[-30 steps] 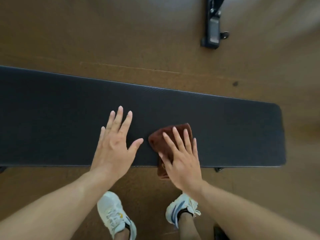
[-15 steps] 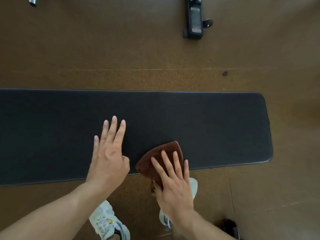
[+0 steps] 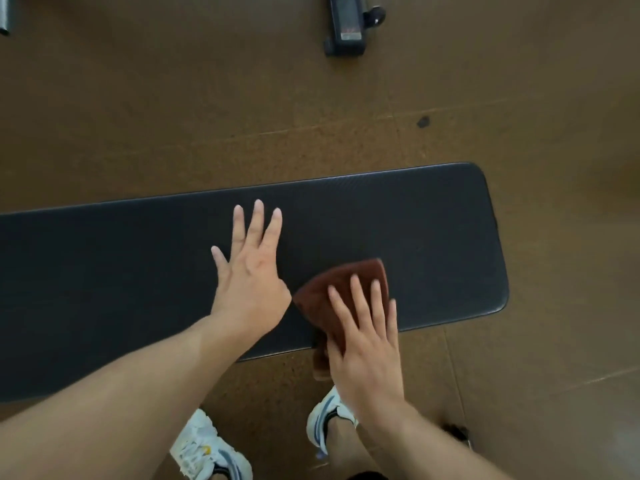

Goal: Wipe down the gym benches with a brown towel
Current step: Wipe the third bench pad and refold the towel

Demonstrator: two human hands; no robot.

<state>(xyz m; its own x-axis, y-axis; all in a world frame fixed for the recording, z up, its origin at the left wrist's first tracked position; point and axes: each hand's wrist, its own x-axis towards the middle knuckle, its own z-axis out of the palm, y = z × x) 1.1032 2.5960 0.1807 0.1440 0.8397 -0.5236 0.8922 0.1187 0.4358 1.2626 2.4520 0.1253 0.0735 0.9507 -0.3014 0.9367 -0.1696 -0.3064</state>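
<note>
While the dark padded gym bench point(image 3: 433, 237) runs across the view from the left edge to a rounded end on the right, both hands are laid upon its top. At the far upper left, well beyond the left hand, a grey metal piece point(image 3: 4, 13) is cut off by the edge of the view. The left hand point(image 3: 251, 273) is spread flat on the bare padding, palm down, with its fingers straight and slightly fanned and its thumb tucked toward the towel; nothing is held by it. Just to the right of that thumb, touching it or nearly so, a brown towel point(image 3: 320, 297) is found, bunched into a rough wedge on the near part of the bench. One end of the towel is draped over the near edge of the bench and hangs down below it, beneath the right hand. The right hand point(image 3: 367, 344) is pressed flat on the towel, palm down, its fingers straight and close together over the cloth; the cloth is covered rather than gripped, and the thumb cannot be made out. Below the two forearms, a pair of white trainers point(image 3: 211, 452) is seen on the brown cork-like floor point(image 3: 173, 98). Beyond the right hand, on the far side of the bench, the black foot of some gym equipment point(image 3: 348, 27) is set on the floor, well apart from the bench.
</note>
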